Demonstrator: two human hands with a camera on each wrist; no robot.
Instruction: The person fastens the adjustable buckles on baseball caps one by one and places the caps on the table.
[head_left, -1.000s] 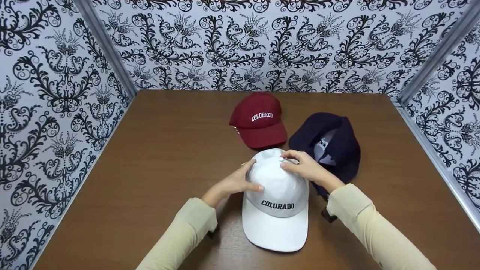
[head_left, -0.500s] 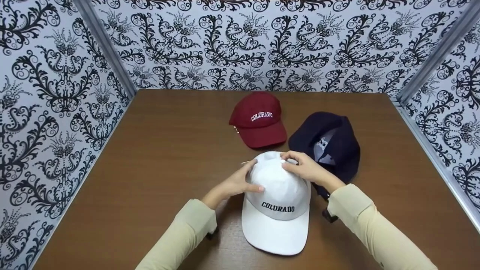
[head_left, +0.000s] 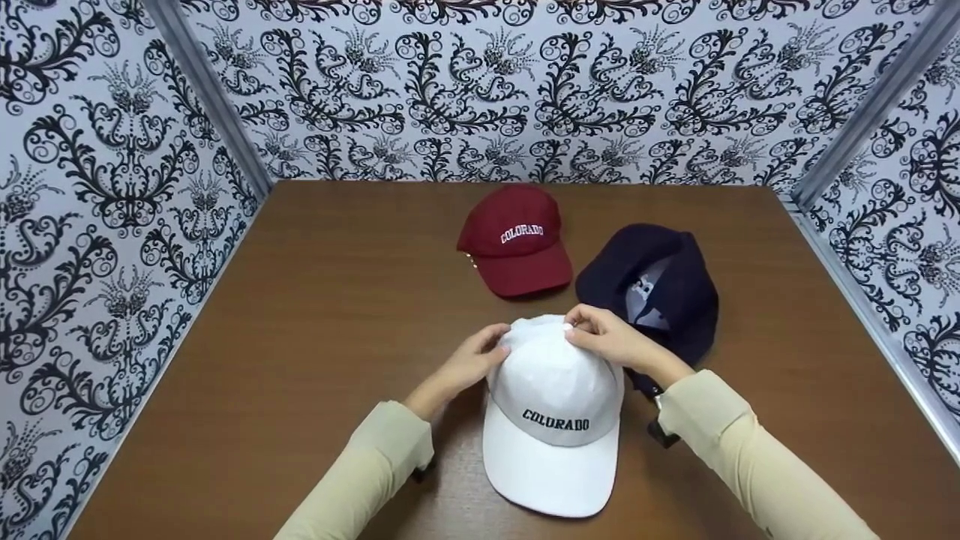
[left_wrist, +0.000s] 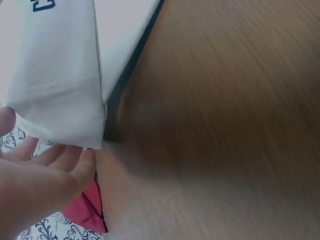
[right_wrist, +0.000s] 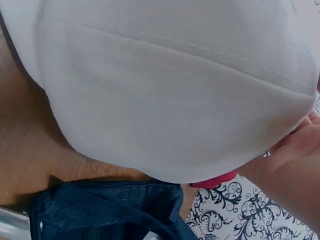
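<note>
A white baseball cap (head_left: pixel 559 382) lettered COLORADO lies on the brown table, its brim toward me. At the back left of its crown, my left hand (head_left: pixel 466 365) grips the cloth between thumb and fingers. My right hand (head_left: pixel 626 343) pinches the top of the crown near the button. The left wrist view shows the left fingers (left_wrist: pixel 65 159) along the edge of the white fabric. In the right wrist view the crown (right_wrist: pixel 160 100) fills most of the picture, with the right hand (right_wrist: pixel 290 170) at its far end, fingertips mostly hidden.
Behind the white cap sits a dark red cap (head_left: pixel 517 232), also lettered COLORADO. A navy cap (head_left: pixel 694 292) lies with its inside showing, close by the right hand. Patterned panels (head_left: pixel 487 82) wall in the table (head_left: pixel 337 285) at the back and sides.
The white cap has slid slightly toward me. My left thumb has moved from the front of the crown up to its back left edge; the right hand keeps its pinch on the top.
</note>
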